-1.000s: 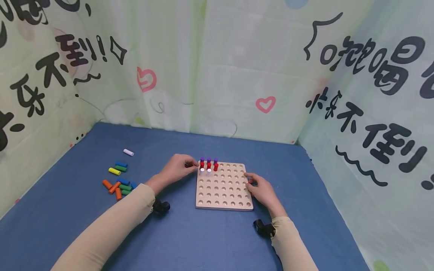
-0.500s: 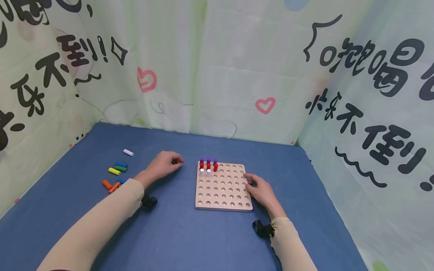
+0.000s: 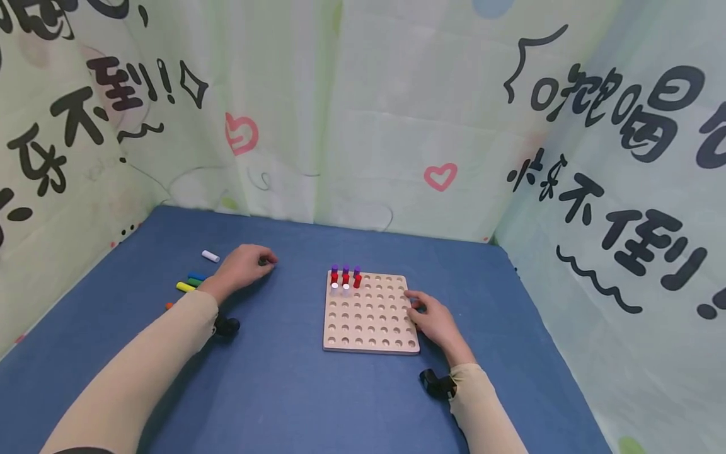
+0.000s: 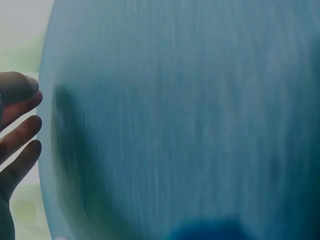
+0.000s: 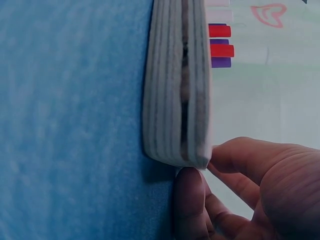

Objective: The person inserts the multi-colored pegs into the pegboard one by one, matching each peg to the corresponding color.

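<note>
My left hand (image 3: 246,263) hovers over the blue cloth left of the wooden pegboard (image 3: 371,321), with loosely bent fingers. Nothing shows between them; in the left wrist view the spread fingers (image 4: 22,132) appear at the left edge. My right hand (image 3: 437,318) holds the board's right edge. In the right wrist view the thumb (image 5: 190,192) lies against its side and the index finger (image 5: 237,155) reaches its upper edge. Purple pegs (image 3: 346,268), red pegs (image 3: 345,279) and two white pegs (image 3: 346,290) stand in the board's far left holes.
Left of the board lie a loose white peg (image 3: 210,256), a yellow peg (image 3: 184,287), a blue peg (image 3: 197,276) and a green peg (image 3: 195,282). My left sleeve (image 3: 153,359) hides most of an orange peg (image 3: 169,306). A printed curtain (image 3: 368,126) encloses the table.
My left hand has moved away from the board, leftward toward the loose pegs, and its forearm now covers several of them. The right hand has stayed at the board's edge.
</note>
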`<move>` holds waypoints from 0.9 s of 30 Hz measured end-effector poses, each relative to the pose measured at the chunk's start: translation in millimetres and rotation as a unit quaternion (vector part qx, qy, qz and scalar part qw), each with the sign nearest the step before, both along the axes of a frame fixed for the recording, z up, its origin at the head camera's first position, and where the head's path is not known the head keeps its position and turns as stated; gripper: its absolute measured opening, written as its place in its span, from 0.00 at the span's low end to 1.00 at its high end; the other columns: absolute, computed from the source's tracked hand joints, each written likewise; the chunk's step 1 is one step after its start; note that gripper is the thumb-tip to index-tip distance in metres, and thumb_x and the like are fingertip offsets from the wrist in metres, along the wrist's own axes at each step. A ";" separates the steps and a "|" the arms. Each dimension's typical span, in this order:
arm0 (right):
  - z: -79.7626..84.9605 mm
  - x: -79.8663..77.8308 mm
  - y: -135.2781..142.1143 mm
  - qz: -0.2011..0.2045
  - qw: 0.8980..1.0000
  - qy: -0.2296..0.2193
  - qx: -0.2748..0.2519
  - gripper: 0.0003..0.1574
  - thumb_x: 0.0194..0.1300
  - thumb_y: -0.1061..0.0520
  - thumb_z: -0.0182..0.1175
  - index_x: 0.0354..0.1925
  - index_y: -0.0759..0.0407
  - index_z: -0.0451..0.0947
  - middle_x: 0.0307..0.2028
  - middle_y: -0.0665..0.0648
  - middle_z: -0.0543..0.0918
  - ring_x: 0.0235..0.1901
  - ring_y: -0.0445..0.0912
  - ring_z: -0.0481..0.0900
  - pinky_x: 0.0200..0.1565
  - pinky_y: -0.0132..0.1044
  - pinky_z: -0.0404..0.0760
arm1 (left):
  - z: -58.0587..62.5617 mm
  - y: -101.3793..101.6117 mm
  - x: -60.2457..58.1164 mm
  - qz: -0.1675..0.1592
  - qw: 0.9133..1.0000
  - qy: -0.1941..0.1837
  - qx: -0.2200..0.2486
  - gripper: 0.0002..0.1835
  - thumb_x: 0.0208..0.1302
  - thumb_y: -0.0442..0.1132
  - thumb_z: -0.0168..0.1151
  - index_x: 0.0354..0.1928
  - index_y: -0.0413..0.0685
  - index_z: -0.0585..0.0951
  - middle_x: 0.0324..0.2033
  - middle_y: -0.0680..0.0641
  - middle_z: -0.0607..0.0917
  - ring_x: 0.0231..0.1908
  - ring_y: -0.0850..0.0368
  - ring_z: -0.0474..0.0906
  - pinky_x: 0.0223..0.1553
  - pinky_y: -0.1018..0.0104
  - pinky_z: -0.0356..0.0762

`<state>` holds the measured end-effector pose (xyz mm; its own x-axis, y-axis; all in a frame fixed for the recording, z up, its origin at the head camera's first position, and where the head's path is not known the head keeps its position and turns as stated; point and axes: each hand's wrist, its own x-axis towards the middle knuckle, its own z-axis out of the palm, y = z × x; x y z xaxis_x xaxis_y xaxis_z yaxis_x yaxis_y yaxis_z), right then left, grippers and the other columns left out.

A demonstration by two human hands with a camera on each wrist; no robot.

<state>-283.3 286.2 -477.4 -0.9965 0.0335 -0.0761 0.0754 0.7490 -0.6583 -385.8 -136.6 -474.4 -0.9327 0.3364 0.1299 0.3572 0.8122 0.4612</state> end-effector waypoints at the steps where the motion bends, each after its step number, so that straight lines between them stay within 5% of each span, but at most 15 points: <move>1: -0.2 -0.1 0.0 0.001 1.000 0.000 0.000 0.29 0.74 0.58 0.59 0.71 0.55 0.73 0.51 0.62 0.80 0.31 0.45 0.75 0.34 0.36 0.77 | 0.1 -3.6 0.0 0.002 1.000 -0.001 -0.004 0.11 0.71 0.37 0.64 0.51 0.45 0.88 0.49 0.41 0.89 0.52 0.43 0.83 0.54 0.46 0.80; 16: 0.1 -0.3 1.6 0.001 1.000 0.000 -0.009 0.29 0.74 0.59 0.59 0.71 0.55 0.73 0.50 0.61 0.79 0.29 0.45 0.74 0.33 0.36 0.74 | 3.2 -39.9 -3.5 0.009 0.999 -0.017 -0.047 0.13 0.71 0.34 0.63 0.55 0.41 0.85 0.54 0.36 0.86 0.55 0.37 0.80 0.56 0.40 0.77; 27: -1.6 -0.9 1.5 -0.001 1.000 0.001 -0.006 0.29 0.74 0.59 0.59 0.71 0.54 0.73 0.49 0.60 0.79 0.29 0.44 0.74 0.33 0.36 0.74 | 6.8 -56.9 -0.8 0.055 0.994 0.028 -0.086 0.15 0.70 0.32 0.59 0.55 0.40 0.86 0.58 0.32 0.82 0.60 0.29 0.73 0.58 0.33 0.72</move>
<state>-284.2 287.7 -479.0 -0.9967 0.0342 -0.0740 0.0750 0.7408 -0.6676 -386.6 -193.5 -467.6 -0.9579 0.2553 0.1316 0.2837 0.9125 0.2946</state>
